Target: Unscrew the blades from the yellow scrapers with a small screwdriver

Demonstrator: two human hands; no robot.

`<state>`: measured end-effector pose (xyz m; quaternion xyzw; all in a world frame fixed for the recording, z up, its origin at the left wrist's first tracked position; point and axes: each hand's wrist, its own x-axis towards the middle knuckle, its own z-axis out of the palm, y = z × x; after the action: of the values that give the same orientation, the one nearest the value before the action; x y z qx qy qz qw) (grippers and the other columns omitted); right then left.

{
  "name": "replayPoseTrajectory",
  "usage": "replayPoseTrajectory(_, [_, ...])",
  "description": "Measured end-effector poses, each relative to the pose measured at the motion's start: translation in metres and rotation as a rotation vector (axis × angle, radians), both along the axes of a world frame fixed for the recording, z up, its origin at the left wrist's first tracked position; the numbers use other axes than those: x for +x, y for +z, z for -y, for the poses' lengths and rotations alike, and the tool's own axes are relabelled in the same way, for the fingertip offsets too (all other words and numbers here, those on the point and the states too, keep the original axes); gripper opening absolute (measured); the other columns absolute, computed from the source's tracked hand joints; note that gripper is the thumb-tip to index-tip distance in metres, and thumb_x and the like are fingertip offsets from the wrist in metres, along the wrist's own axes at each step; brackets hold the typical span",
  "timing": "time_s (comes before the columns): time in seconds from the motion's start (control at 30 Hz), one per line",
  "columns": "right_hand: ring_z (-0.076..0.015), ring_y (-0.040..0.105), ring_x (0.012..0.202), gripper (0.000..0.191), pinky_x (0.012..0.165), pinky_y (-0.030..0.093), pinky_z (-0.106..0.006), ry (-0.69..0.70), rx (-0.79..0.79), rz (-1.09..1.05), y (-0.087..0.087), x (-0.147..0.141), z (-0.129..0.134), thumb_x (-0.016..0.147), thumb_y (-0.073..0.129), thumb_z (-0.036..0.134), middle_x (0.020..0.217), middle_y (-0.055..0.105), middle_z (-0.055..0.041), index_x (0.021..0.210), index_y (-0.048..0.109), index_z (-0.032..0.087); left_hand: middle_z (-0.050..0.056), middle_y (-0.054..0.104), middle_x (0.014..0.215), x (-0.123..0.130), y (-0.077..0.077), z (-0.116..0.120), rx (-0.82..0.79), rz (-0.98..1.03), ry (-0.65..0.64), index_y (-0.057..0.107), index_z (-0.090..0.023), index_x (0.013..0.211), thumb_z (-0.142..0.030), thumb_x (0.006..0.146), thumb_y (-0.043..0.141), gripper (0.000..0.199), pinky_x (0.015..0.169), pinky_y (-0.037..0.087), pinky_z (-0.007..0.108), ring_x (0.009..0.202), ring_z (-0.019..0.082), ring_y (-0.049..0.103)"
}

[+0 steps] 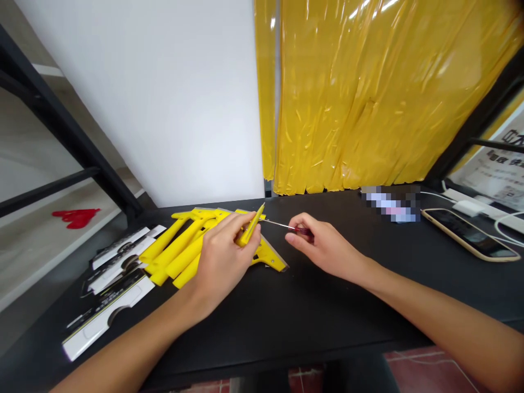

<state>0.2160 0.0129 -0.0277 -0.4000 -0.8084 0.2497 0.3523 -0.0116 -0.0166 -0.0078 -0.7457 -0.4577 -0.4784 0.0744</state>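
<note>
The left hand (223, 262) clamps a slim yellow moulded-plastic piece (250, 228) between closed fingers (241, 225), holding it tilted above the matte black bench (286, 322). The right hand (321, 245) pinches a small screwdriver (282, 225), with a dark red handle and thin steel shaft, its tip reaching the piece. Gripping both close to that contact steadies the work. Smooth yellow plastic bars (176, 245) lie heaped just behind the left hand; white printed cards (104, 322) lie further left.
</note>
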Motion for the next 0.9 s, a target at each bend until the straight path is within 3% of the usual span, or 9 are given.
replayPoseTrajectory(0.07, [-0.0129, 0.053, 0.066, 0.022, 0.062, 0.039, -0.025, -0.011, -0.021, -0.028, 0.0012, 0.0007, 0.0008, 0.098, 0.056, 0.045, 0.075, 0.059, 0.0032, 0.096, 0.058, 0.022, 0.004, 0.077, 0.094, -0.0011, 0.0005, -0.0011, 0.001, -0.002, 0.007, 0.073, -0.018, 0.102, -0.019, 0.09, 0.067, 0.014, 0.08, 0.056, 0.029, 0.083, 0.017, 0.071])
replayPoseTrajectory(0.23, [-0.0128, 0.053, 0.064, 0.041, 0.065, 0.04, -0.027, 0.09, -0.103, 0.002, 0.0008, 0.0031, -0.0019, 0.106, 0.037, 0.046, 0.07, 0.061, 0.0016, 0.088, 0.065, 0.021, 0.004, 0.078, 0.094, -0.0023, 0.0007, -0.0024, -0.032, 0.016, -0.002, 0.073, -0.018, 0.1, -0.019, 0.089, 0.068, 0.013, 0.079, 0.056, 0.03, 0.082, 0.018, 0.072])
replayPoseTrajectory(0.47, [-0.0136, 0.051, 0.065, 0.023, 0.062, 0.038, -0.026, -0.011, -0.078, -0.126, -0.0017, -0.0001, -0.0013, 0.098, 0.056, 0.045, 0.072, 0.056, 0.0033, 0.095, 0.054, 0.023, 0.004, 0.077, 0.096, -0.0014, 0.0027, -0.0012, -0.095, 0.038, -0.011, 0.073, -0.02, 0.102, -0.024, 0.089, 0.067, 0.015, 0.077, 0.056, 0.03, 0.083, 0.019, 0.072])
replayPoseTrajectory(0.7, [-0.0125, 0.054, 0.065, 0.04, 0.068, 0.041, -0.027, 0.131, -0.14, -0.09, -0.0014, -0.0012, 0.0021, 0.107, 0.036, 0.044, 0.069, 0.059, 0.0022, 0.084, 0.058, 0.02, 0.006, 0.078, 0.098, -0.0034, 0.0005, -0.0035, -0.119, 0.068, -0.027, 0.074, -0.019, 0.104, -0.026, 0.089, 0.068, 0.017, 0.076, 0.055, 0.031, 0.083, 0.019, 0.071])
replayPoseTrajectory(0.9, [-0.0119, 0.048, 0.066, 0.024, 0.062, 0.037, -0.026, 0.037, -0.165, -0.222, -0.0033, -0.0052, 0.0024, 0.097, 0.059, 0.045, 0.073, 0.052, 0.0046, 0.092, 0.054, 0.022, 0.006, 0.077, 0.097, -0.0032, -0.0002, -0.0032, -0.106, 0.056, -0.034, 0.074, -0.019, 0.105, -0.026, 0.089, 0.068, 0.019, 0.075, 0.055, 0.031, 0.083, 0.02, 0.071])
